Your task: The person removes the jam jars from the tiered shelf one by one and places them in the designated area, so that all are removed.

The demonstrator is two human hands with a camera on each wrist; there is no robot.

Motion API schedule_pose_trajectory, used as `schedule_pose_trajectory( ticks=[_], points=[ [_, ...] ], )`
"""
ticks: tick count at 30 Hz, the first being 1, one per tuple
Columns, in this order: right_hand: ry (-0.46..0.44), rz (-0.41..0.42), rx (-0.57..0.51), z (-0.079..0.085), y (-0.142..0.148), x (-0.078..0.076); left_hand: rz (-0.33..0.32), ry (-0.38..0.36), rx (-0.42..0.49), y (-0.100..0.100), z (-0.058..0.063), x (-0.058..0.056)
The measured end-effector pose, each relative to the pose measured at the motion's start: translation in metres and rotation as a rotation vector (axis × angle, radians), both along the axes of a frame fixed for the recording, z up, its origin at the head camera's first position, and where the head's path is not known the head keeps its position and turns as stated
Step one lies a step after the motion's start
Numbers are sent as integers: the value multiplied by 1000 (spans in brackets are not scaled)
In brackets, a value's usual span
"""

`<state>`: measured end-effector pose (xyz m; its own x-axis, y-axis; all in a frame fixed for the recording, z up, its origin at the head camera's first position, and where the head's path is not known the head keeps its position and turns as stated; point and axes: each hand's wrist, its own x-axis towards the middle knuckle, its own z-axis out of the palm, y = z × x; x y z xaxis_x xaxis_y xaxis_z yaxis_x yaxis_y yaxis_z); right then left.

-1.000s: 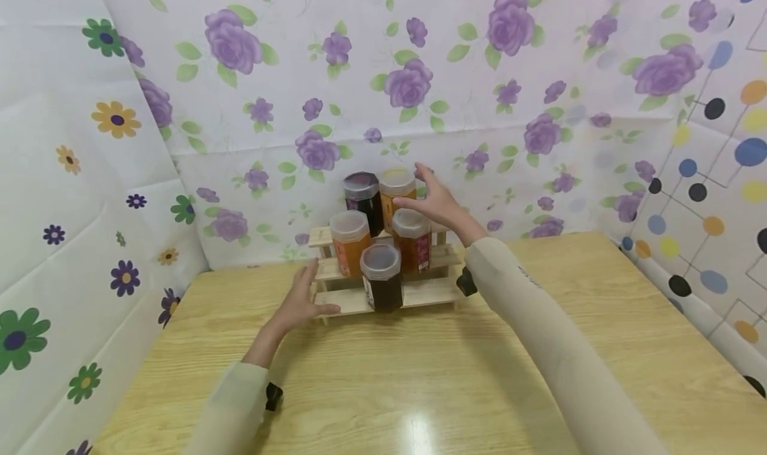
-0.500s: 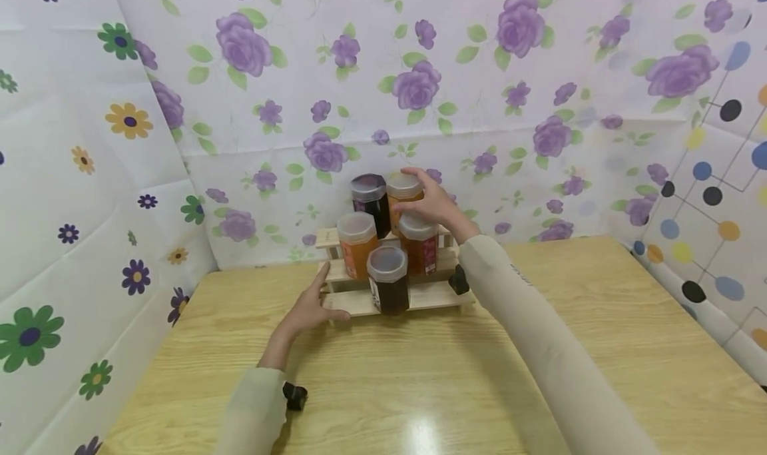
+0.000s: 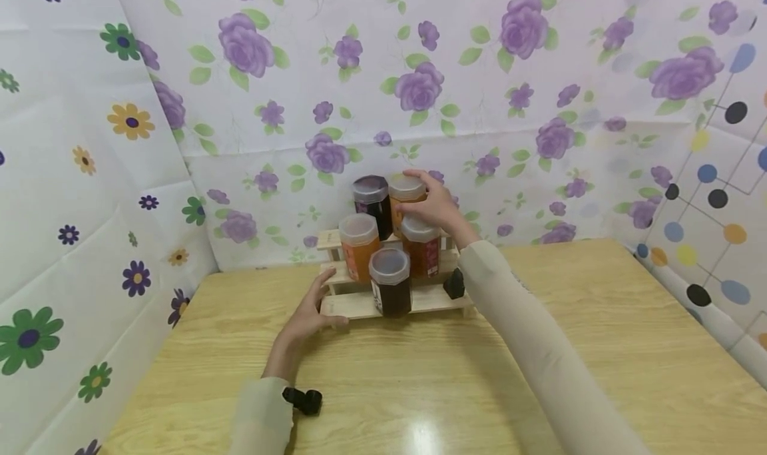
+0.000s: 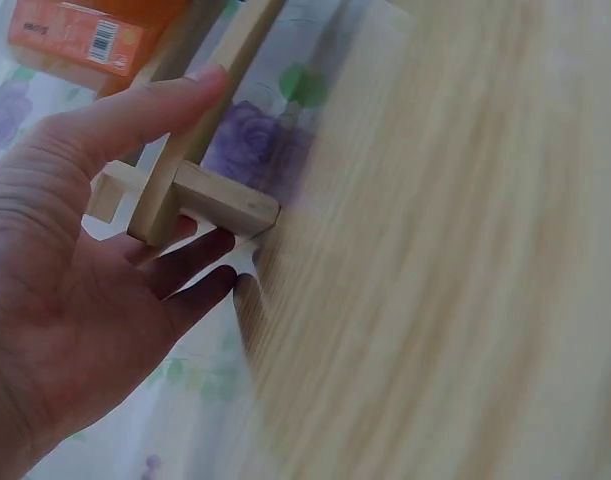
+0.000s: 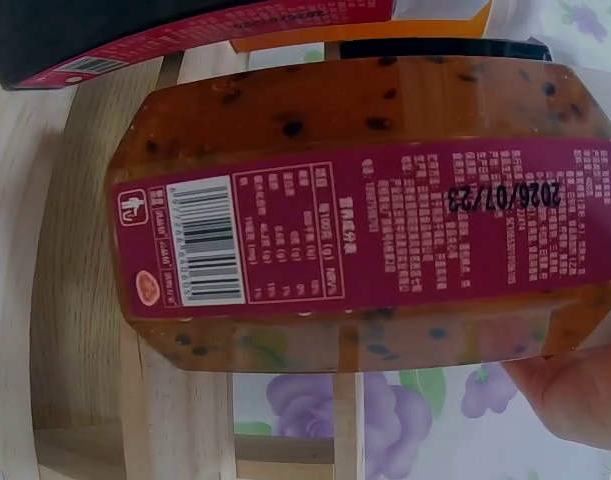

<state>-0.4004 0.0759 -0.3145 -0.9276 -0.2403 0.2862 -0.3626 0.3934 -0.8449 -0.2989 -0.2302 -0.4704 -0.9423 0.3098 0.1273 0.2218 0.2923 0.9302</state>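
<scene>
In the head view, a tiered wooden display stand [image 3: 353, 305] carries several octagonal jars with clear lids. My left hand [image 3: 307, 318] grips its left end, the thumb [image 4: 190, 98] lying on a slat and the fingers behind. At the top right, my right hand [image 3: 436, 205] holds a yellow-orange jar [image 3: 405, 188] near the lid, thumb in front and fingers behind. Left of that jar is a dark purple jar [image 3: 373, 202]. Lower stand an orange jar [image 3: 359, 252] and an amber jar with a maroon label [image 5: 385, 225]. A dark brown jar [image 3: 391, 292] is on the bottom tier.
The stand sits on a wood-grain table [image 3: 383, 382], close to a flower-print backdrop [image 3: 269, 108]. A daisy-print sheet [image 3: 72, 195] borders the left side and a dotted sheet [image 3: 713, 228] the right. A black wrist camera [image 3: 304, 400] sticks out from the left cuff.
My right hand has come left and its thumb and fingers have closed round the yellow-orange jar. The left hand stays at the stand's left end. The head view has shifted slightly.
</scene>
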Motion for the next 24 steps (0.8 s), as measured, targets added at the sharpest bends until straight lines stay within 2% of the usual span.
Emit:
schedule_pose_trajectory(
  ticks=[8, 12, 17, 24],
  points=[
    [37, -61, -25, 6, 2, -4, 113, -3, 109, 4, -4, -3],
    [20, -114, -66, 6, 5, -2, 122, -15, 127, 6, -8, -3],
    [29, -170, -109, 2, 13, -1, 133, -44, 138, 6, -13, 3],
    [84, -179, -177, 9, 33, -3, 165, -46, 152, 5, -15, 10]
  ],
)
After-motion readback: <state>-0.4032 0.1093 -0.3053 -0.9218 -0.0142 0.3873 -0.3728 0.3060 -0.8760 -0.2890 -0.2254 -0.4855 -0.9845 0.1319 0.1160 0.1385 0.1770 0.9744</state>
